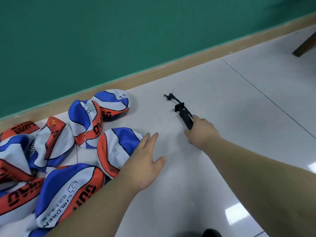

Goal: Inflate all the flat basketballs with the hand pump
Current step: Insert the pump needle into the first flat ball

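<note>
The near end of the hand pump [183, 115] is hidden inside the right grip [201, 132]. The left grip [145, 161] covers the right edge of one flat basketball [116, 147], whose small print is unreadable. The pile of basketballs [54, 147] runs off the left and near edges. A dark leg [306, 44] far right and a dark shape [212, 233] nearest are cut off.

Bright, even light, soft shadows. White glare patches on glossy pale-grey tiled floor [239, 100], lower right. Mild blur, edges bowed.
</note>
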